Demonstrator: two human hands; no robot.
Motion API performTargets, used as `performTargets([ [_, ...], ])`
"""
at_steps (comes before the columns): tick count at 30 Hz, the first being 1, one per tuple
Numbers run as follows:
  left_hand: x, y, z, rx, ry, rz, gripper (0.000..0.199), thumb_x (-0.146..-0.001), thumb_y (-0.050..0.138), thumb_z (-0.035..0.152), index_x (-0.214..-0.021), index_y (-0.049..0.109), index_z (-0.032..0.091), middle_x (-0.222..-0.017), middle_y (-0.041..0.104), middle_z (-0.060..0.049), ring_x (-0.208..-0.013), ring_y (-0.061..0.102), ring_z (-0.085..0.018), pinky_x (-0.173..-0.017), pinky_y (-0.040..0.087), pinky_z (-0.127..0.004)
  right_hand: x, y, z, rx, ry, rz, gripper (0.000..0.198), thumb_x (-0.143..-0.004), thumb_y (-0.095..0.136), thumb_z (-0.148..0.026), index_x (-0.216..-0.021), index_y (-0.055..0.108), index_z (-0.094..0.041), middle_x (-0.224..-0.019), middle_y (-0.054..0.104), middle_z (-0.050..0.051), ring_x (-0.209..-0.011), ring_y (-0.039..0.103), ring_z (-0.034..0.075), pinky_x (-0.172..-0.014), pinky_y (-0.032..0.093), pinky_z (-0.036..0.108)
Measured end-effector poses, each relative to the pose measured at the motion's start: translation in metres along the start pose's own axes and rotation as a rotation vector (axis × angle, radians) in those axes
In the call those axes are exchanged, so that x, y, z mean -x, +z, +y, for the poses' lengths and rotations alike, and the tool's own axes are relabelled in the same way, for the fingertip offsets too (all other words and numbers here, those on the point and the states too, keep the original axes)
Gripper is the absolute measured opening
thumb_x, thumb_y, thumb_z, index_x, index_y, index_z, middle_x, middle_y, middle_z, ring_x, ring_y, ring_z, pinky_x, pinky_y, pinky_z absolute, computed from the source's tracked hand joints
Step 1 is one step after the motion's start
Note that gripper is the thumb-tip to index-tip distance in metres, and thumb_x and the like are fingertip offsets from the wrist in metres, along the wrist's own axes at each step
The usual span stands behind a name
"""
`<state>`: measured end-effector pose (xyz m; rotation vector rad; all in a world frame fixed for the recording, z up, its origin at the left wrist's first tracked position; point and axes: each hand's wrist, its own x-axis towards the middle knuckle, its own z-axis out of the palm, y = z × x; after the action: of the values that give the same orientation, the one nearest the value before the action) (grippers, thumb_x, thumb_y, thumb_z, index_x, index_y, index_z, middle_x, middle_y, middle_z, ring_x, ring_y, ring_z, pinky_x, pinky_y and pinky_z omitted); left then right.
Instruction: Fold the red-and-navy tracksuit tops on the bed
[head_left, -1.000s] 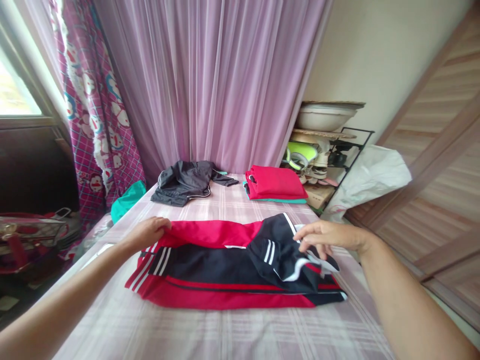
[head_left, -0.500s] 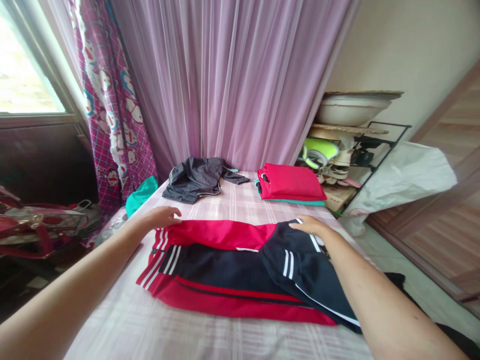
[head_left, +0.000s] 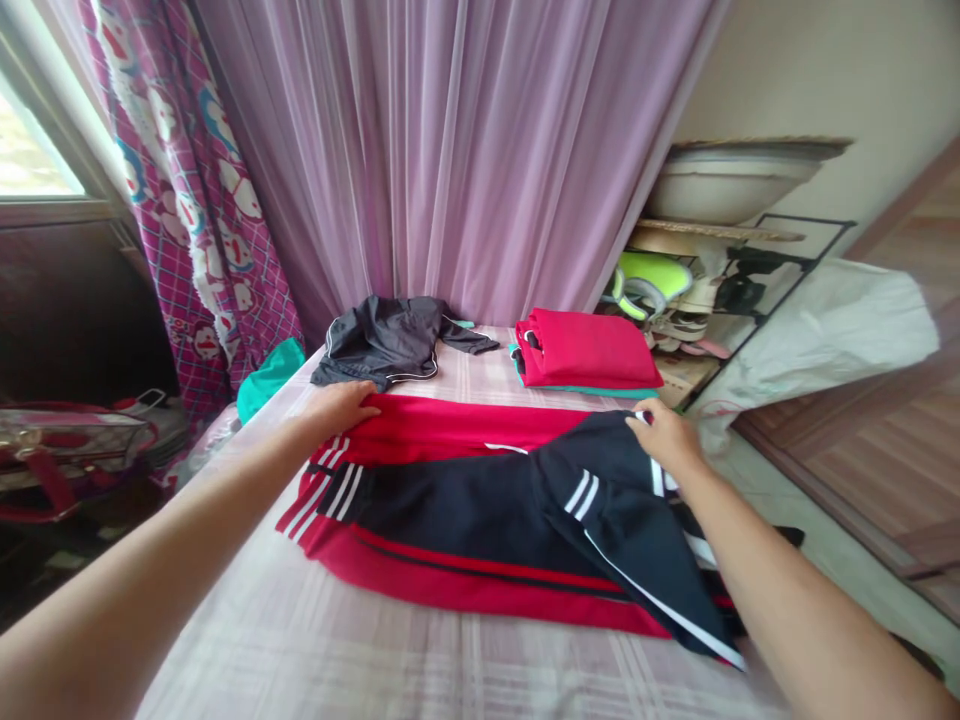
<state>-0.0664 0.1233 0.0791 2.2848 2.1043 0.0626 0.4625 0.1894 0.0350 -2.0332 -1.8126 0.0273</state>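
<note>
A red and black track jacket (head_left: 465, 515) with white-striped cuffs and hem lies across the bed in front of me, its sleeves folded over the body. My left hand (head_left: 346, 405) is closed on the far red edge near the striped hem. On the right, my right hand (head_left: 664, 432) pinches the black, white-striped part at the far edge. Between the two hands the red edge is stretched fairly straight and looks slightly raised. Part of the jacket's right end is hidden behind my right forearm.
A dark grey garment (head_left: 390, 340) lies loosely at the back of the bed (head_left: 360, 650). Beside it sits a folded red stack (head_left: 589, 350) over teal cloth. Teal fabric (head_left: 270, 380) is at the left edge. A shoe rack (head_left: 795, 265) and a white bag (head_left: 847, 330) stand right.
Both hands have moved apart and away from me, pulling the jacket's far edge back and more taut. My right hand has closed more firmly on the black part. The view has shifted slightly.
</note>
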Motion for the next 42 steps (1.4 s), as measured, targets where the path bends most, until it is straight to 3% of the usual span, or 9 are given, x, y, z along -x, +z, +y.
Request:
performTargets([
  [4, -0.001, 0.020, 0.009, -0.005, -0.037, 0.025, 0.045, -0.085, 0.051, 0.050, -0.115, 0.064, 0.019, -0.112, 0.069, -0.015, -0.100, 0.066, -0.030, -0.089, 0.047, -0.040, 0.012, 0.005, -0.027, 0.243, -0.002, -0.154, 0.038, -0.087, 0.052, -0.028, -0.122, 0.061, -0.017, -0.111, 0.069, 0.017, -0.103, 0.065, 0.033, -0.082, 0.048, 0.040],
  [9, 0.010, 0.010, -0.031, 0.125, -0.163, 0.131, 0.056, -0.092, 0.032, 0.058, -0.116, 0.065, 0.021, -0.109, 0.072, -0.008, -0.094, 0.067, -0.022, -0.082, 0.049, -0.030, 0.030, -0.001, -0.074, 0.133, -0.295, 0.014, 0.045, -0.090, 0.049, -0.025, -0.134, 0.055, -0.017, -0.144, 0.052, 0.015, -0.130, 0.049, 0.031, -0.104, 0.040, 0.044],
  [12, 0.029, 0.000, -0.045, 0.174, -0.011, 0.071, 0.056, -0.085, 0.041, 0.066, -0.106, 0.069, 0.022, -0.101, 0.073, -0.006, -0.090, 0.067, -0.021, -0.080, 0.050, -0.029, 0.055, 0.004, -0.106, -0.014, -0.473, -0.149, 0.038, -0.091, 0.049, -0.028, -0.126, 0.063, -0.021, -0.134, 0.062, 0.010, -0.123, 0.056, 0.026, -0.104, 0.042, 0.036],
  [16, 0.053, 0.004, -0.036, 0.131, 0.154, -0.018, 0.053, -0.080, 0.051, 0.063, -0.111, 0.069, 0.024, -0.112, 0.070, -0.008, -0.101, 0.065, -0.024, -0.090, 0.048, -0.033, 0.087, 0.013, -0.130, 0.010, -0.589, -0.379, 0.036, -0.089, 0.056, -0.034, -0.122, 0.066, -0.024, -0.130, 0.064, 0.008, -0.120, 0.058, 0.024, -0.102, 0.043, 0.035],
  [22, 0.046, 0.019, -0.029, 0.126, -0.044, 0.120, 0.054, -0.082, 0.047, 0.060, -0.110, 0.068, 0.018, -0.104, 0.069, -0.012, -0.092, 0.066, -0.026, -0.083, 0.050, -0.036, 0.089, 0.007, -0.172, 0.006, -0.623, -0.355, 0.032, -0.092, 0.052, -0.031, -0.117, 0.070, -0.023, -0.123, 0.068, 0.007, -0.114, 0.061, 0.022, -0.098, 0.044, 0.032],
  [26, 0.045, 0.032, -0.031, 0.230, -0.074, 0.197, 0.057, -0.079, 0.051, 0.062, -0.115, 0.065, 0.021, -0.111, 0.068, -0.010, -0.097, 0.065, -0.025, -0.088, 0.051, -0.036, 0.091, 0.013, -0.239, -0.076, -0.718, -0.304, 0.030, -0.093, 0.050, -0.031, -0.113, 0.072, -0.026, -0.116, 0.071, 0.004, -0.108, 0.063, 0.020, -0.094, 0.045, 0.029],
  [31, 0.056, 0.050, -0.034, 0.421, -0.105, 0.330, 0.064, -0.078, 0.052, 0.064, -0.122, 0.060, 0.019, -0.126, 0.062, -0.013, -0.116, 0.060, -0.028, -0.094, 0.052, -0.039, 0.102, 0.044, -0.317, -0.071, -0.880, -0.352, 0.033, -0.089, 0.058, -0.042, -0.113, 0.072, -0.025, -0.116, 0.071, 0.006, -0.109, 0.062, 0.022, -0.094, 0.045, 0.031],
  [36, 0.058, 0.065, -0.036, 0.594, -0.165, 0.368, 0.072, -0.076, 0.057, 0.063, -0.132, 0.052, 0.018, -0.133, 0.058, -0.015, -0.118, 0.059, -0.029, -0.084, 0.057, -0.039, 0.082, 0.062, -0.349, -0.016, -0.821, -0.419, 0.029, -0.089, 0.050, -0.029, -0.099, 0.077, -0.028, -0.106, 0.075, 0.004, -0.101, 0.066, 0.020, -0.086, 0.047, 0.029],
  [42, 0.049, 0.080, -0.036, 0.739, -0.265, 0.323, 0.089, -0.070, 0.066, 0.059, -0.144, 0.039, 0.017, -0.140, 0.055, -0.017, -0.123, 0.057, -0.032, -0.097, 0.051, -0.046, 0.019, 0.049, -0.364, -0.121, -0.573, -0.265, 0.035, -0.089, 0.046, -0.028, -0.110, 0.074, -0.027, -0.110, 0.074, 0.003, -0.102, 0.066, 0.020, -0.084, 0.048, 0.027],
])
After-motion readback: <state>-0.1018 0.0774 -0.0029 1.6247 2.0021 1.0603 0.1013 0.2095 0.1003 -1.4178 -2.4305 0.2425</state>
